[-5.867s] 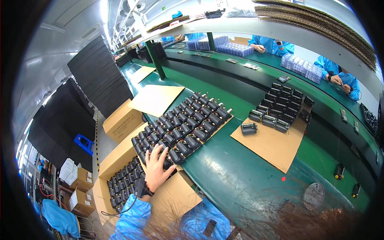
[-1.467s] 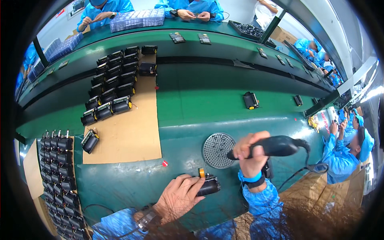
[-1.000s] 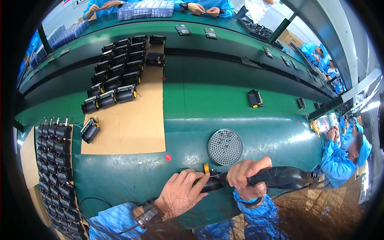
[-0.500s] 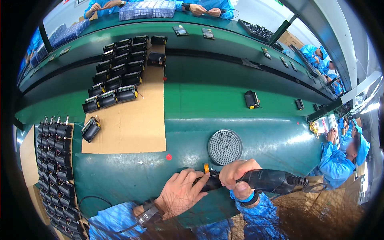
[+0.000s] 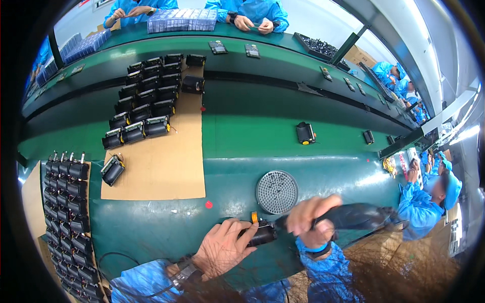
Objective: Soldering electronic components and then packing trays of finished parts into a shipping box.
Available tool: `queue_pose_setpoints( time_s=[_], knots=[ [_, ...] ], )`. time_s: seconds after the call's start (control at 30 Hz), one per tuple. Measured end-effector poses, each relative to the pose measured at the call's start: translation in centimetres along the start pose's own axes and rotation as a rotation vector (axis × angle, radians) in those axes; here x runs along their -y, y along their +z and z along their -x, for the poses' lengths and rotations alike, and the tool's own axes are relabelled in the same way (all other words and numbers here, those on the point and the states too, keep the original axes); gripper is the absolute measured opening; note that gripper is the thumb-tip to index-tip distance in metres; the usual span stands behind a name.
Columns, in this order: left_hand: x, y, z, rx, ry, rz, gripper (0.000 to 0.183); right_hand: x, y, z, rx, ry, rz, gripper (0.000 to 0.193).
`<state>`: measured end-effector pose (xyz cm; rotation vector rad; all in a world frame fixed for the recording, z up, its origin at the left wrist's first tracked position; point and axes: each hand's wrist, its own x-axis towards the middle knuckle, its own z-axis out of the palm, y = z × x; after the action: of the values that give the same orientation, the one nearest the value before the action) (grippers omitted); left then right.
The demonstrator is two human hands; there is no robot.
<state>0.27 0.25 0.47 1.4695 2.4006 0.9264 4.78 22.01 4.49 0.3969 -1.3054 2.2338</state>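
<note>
1. The black unit (image 5: 262, 235) lies on the bench (image 5: 166, 230), its left end between the thumb and index finger of the left hand (image 5: 225, 250); its right end sticks out beyond them.
2. The left fingers are drawn close about that end, holding it; an orange strip (image 5: 254, 217) stands up just beside the index fingertip.
3. The right hand (image 5: 314, 220), blurred, has its fingers wrapped around a black corded tool (image 5: 356, 217), whose narrow end points left, near the unit's right end; whether they touch cannot be told.
4. The round dish (image 5: 277, 192) sits just beyond the unit.
5. Half a second earlier, the right hand covered the unit's right end; now it has drawn off to the right, baring that end. The left hand keeps its hold.
</note>
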Motion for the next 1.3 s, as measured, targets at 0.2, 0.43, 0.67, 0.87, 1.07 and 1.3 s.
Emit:
queue_pose_setpoints(
  time_s=[0.2,0.43,0.67,0.87,1.07,1.3],
  knots=[
    [0.1,0.4,-0.2,-0.013,0.027,-0.055,0.058,0.0,-4.8,-2.3,-0.257,-0.092,0.302,0.017],
    [0.5,0.5,-0.1,-0.012,0.029,-0.058,0.058,-1.3,-5.8,-2.6,-0.318,-0.037,0.298,0.017],
    [0.5,0.3,-0.1,0.005,0.021,-0.047,0.059,-1.3,-5.6,-2.6,-0.294,-0.047,0.293,0.017],
    [0.3,0.4,0.0,-0.012,0.019,-0.029,0.061,-1.3,-5.9,-2.2,-0.278,0.002,0.3,0.018],
    [0.6,0.2,0.2,-0.049,0.012,-0.023,0.067,-1.2,-5.6,-2.4,-0.278,-0.052,0.306,0.02],
    [1.1,0.3,0.1,-0.095,-0.043,0.088,0.07,1.0,-0.1,-0.6,-0.073,-0.039,0.107,0.028]
  ],
)
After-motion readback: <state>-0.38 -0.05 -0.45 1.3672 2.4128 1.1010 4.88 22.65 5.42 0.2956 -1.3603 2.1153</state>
